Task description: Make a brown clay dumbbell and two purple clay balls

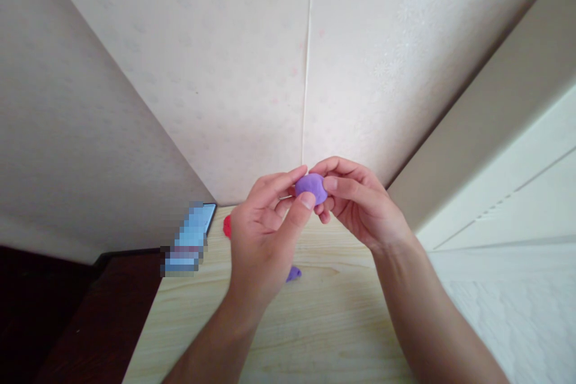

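Between both hands, held up above the wooden table (333, 312), is a rounded, slightly flattened lump of purple modelling clay (310, 187). My left hand (270, 222) grips its left side, the thumb pressed on the front and the fingers behind. On the opposite side, my right hand (360, 204) pinches the lump with thumb and fingers. A smaller purple clay piece (294, 273) lies on the table below, partly hidden by my left wrist. Behind my left hand, the edge of a red lump (227, 227) shows; most of it is covered.
A phone-like device with a blurred screen (191, 237) stands at the table's back left corner. Papered walls (225, 72) meet behind the table. A pale panelled furniture piece (504, 162) and white quilted bedding (517, 312) are on the right; dark wood (103, 318) is at left.
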